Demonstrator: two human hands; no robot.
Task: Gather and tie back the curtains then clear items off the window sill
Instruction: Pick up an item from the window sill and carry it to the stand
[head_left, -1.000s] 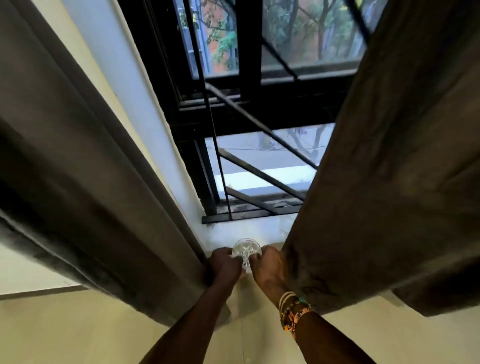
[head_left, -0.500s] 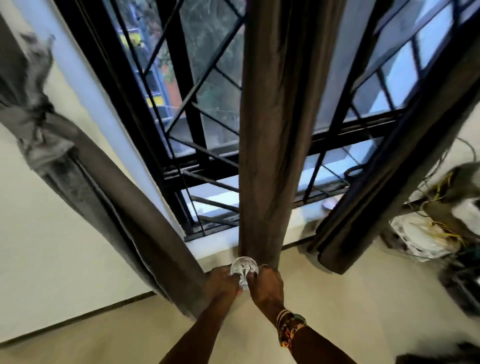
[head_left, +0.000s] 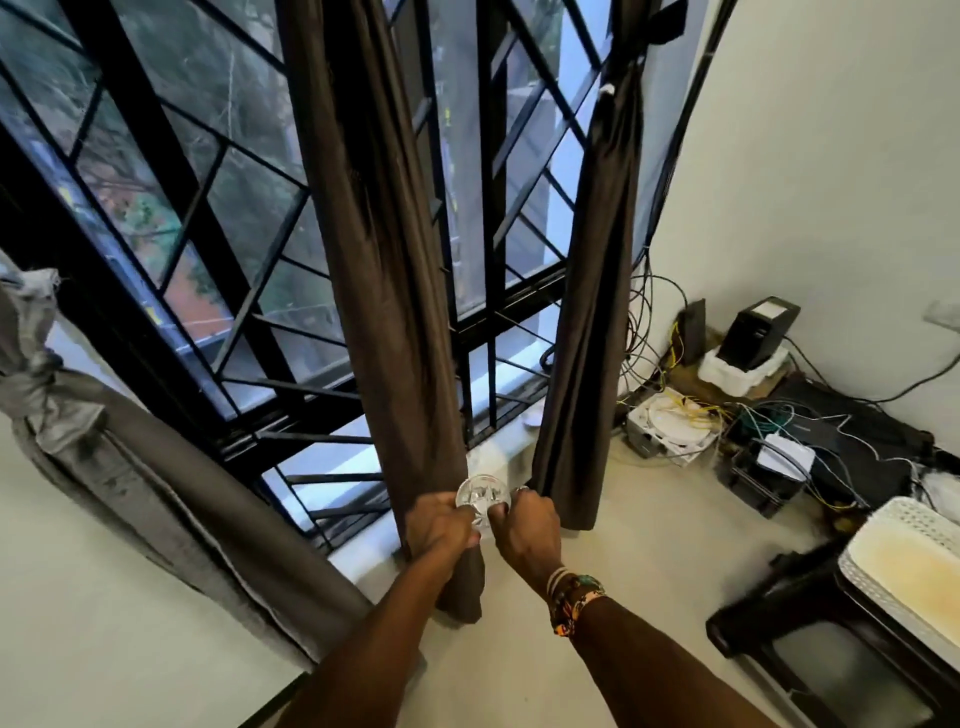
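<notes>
A small clear glass (head_left: 483, 496) is held between my left hand (head_left: 441, 525) and my right hand (head_left: 527, 530), just in front of the white window sill (head_left: 498, 454). A grey curtain (head_left: 156, 488) hangs knotted at the left. Two brown curtains hang gathered: one in the middle (head_left: 384, 291), one at the right (head_left: 592, 322). The middle one's lower end falls behind my left wrist. A small pale object (head_left: 533, 420) lies on the sill beside the right curtain.
A black window grille (head_left: 218, 291) runs behind the curtains. At the right stand a tangle of cables and white network boxes (head_left: 670, 423), a black device (head_left: 758, 332) and a dark stool with a white tray (head_left: 914, 582).
The view has swung right and pulled back, showing the right curtain and the cable corner. Both hands still hold the glass, which has come slightly away from the sill.
</notes>
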